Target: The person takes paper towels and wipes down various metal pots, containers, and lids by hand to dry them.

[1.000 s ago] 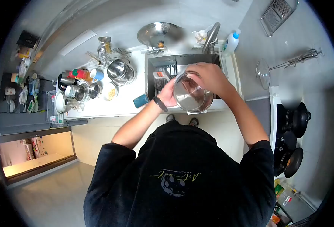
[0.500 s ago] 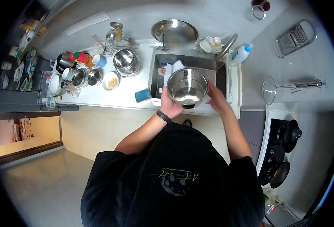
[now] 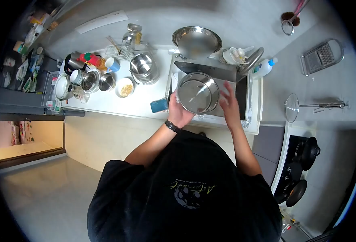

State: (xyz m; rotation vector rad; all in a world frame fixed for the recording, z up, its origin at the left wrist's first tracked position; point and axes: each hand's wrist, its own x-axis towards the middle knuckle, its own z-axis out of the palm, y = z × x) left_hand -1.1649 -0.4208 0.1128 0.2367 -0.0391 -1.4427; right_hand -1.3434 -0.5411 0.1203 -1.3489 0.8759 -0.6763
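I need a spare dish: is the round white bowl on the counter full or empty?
Partly filled: the round white bowl holds small yellowish pieces, with bare white wall showing around them.

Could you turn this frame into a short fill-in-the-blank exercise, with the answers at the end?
The metal pot is gripped by the person's ____ hand.
The band on that wrist is ____.
The mug is light ____ on its outside.
In the picture, the bottle stands to the ____ of the faucet.

Missing words: left; black; blue; right
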